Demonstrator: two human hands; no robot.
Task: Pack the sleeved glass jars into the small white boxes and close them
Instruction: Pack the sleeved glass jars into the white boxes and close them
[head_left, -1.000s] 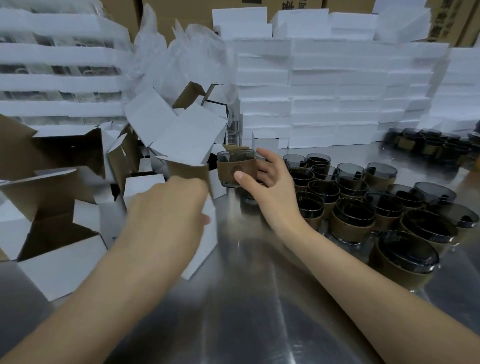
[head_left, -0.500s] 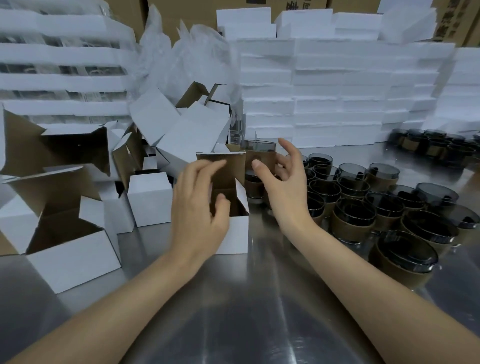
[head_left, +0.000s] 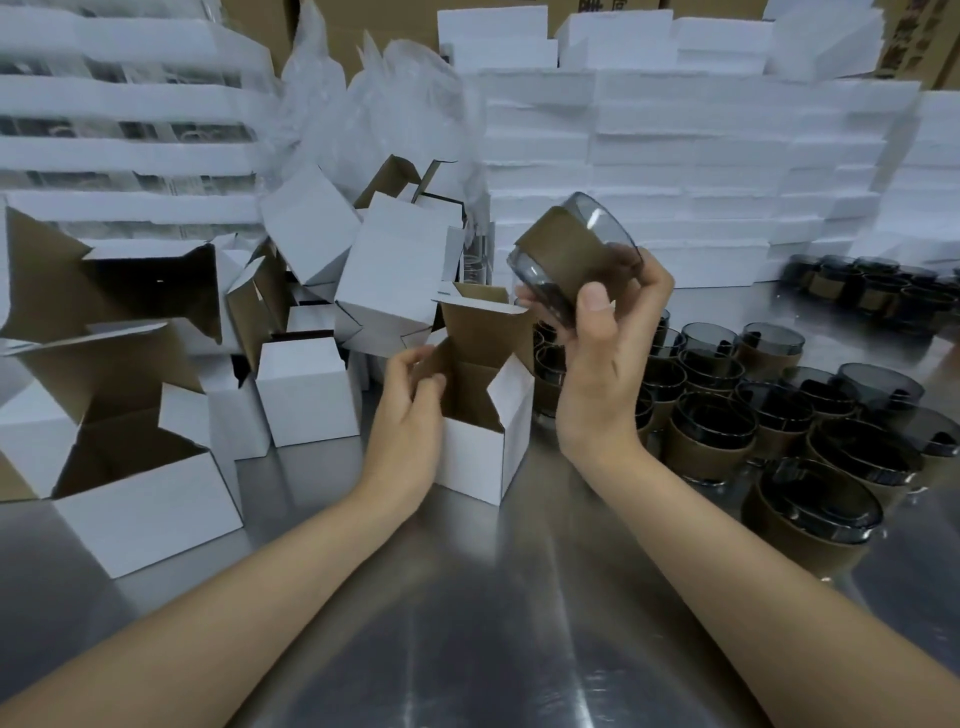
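Right hand grips a sleeved glass jar, tilted, above the open white box on the bench, apparently poised for insertion. Left hand pinches the box's left flap, probably to steady the box and keep its mouth clear.

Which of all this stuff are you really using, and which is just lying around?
Using: the sleeved jar in the right hand; the open white box held by the left hand; the waiting jars; the spare boxes.
Lying about: the white foam slabs; the crinkly plastic wrap.
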